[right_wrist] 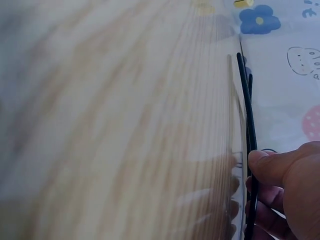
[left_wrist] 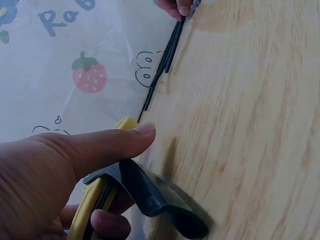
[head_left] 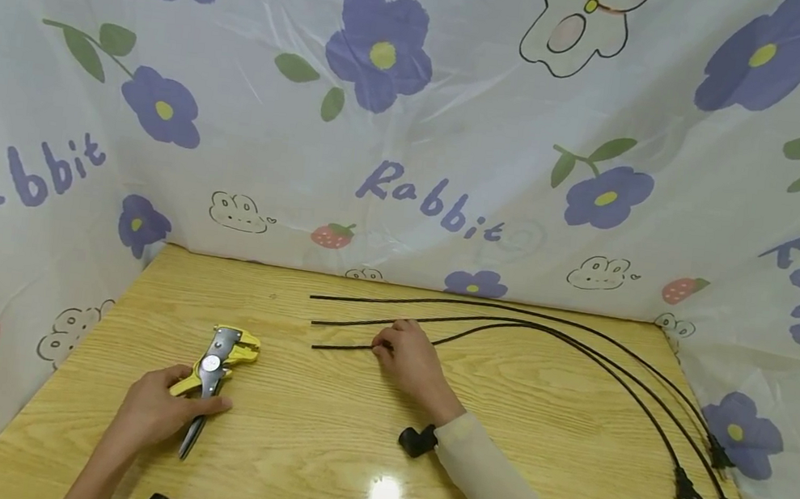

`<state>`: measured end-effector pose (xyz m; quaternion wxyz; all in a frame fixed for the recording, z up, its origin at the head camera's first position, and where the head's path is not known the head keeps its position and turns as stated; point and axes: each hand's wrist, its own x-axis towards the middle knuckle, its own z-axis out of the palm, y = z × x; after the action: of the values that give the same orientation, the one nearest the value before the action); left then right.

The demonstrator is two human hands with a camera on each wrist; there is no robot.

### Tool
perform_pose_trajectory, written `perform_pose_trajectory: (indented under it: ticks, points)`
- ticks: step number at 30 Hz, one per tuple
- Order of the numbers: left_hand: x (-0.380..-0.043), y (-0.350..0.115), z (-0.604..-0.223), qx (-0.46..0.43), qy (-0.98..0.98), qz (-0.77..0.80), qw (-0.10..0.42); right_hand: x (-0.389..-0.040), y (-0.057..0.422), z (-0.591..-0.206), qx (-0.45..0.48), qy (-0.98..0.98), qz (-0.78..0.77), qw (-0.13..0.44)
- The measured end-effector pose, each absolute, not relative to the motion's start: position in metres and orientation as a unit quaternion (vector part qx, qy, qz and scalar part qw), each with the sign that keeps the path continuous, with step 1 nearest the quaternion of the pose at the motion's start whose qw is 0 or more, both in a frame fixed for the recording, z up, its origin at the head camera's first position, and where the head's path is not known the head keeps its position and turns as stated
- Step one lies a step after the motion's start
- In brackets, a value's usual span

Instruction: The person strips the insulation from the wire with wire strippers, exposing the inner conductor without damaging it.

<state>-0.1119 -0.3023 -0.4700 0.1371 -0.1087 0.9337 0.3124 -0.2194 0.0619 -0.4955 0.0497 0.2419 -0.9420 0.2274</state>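
Note:
My left hand (head_left: pixel 160 407) grips a wire stripper (head_left: pixel 214 364) with yellow jaws and grey metal body, held at the left of the table with its head pointing away. In the left wrist view, the thumb lies across the tool's yellow and dark handles. At mid table my right hand (head_left: pixel 410 360) pinches the nearest of three black power cords (head_left: pixel 342 347) a little behind its cut end. The right wrist view shows thumb and fingers closed round this black cord (right_wrist: pixel 251 125). Two other cords, the middle one (head_left: pixel 334 323) and the farthest (head_left: pixel 351 300), lie beyond it.
The cords curve right to two-pin plugs, one plug (head_left: pixel 688 490) near the table's right edge. A printed white cloth (head_left: pixel 441 140) hangs behind and on both sides of the wooden table (head_left: pixel 320 452). Dark wrist cameras show below each hand, the right one (head_left: pixel 416 441) over the table.

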Motion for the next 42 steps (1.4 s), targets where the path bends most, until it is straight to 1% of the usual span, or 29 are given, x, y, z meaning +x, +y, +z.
perform_pose_trajectory:
  ticks: [5, 10, 16, 22, 29, 34, 39, 42]
  points:
    - [-0.11, -0.301, -0.468, -0.116, 0.922, 0.342, 0.137, -0.218, 0.064, -0.494, 0.241, -0.938, 0.244, 0.05]
    - [-0.111, -0.295, -0.463, -0.124, 0.901, 0.386, 0.154, -0.216, 0.065, -0.492, 0.237, -0.933, 0.265, 0.05]
    - [-0.111, -0.289, -0.462, -0.115, 0.904, 0.386, 0.141, -0.215, 0.067, -0.492, 0.237, -0.929, 0.279, 0.046]
    - [-0.111, -0.286, -0.459, -0.103, 0.895, 0.402, 0.16, -0.213, 0.07, -0.489, 0.236, -0.925, 0.293, 0.058]
    - [-0.111, -0.282, -0.459, -0.098, 0.888, 0.426, 0.144, -0.212, 0.076, -0.484, 0.245, -0.92, 0.295, 0.074]
    - [-0.112, -0.28, -0.458, -0.101, 0.878, 0.442, 0.152, -0.209, 0.079, -0.48, 0.24, -0.918, 0.307, 0.073]
    - [-0.113, -0.27, -0.461, -0.078, 0.853, 0.497, 0.139, -0.207, 0.079, -0.477, 0.239, -0.917, 0.313, 0.069]
    - [-0.115, -0.264, -0.462, -0.066, 0.835, 0.527, 0.141, -0.206, 0.081, -0.474, 0.243, -0.914, 0.318, 0.069]
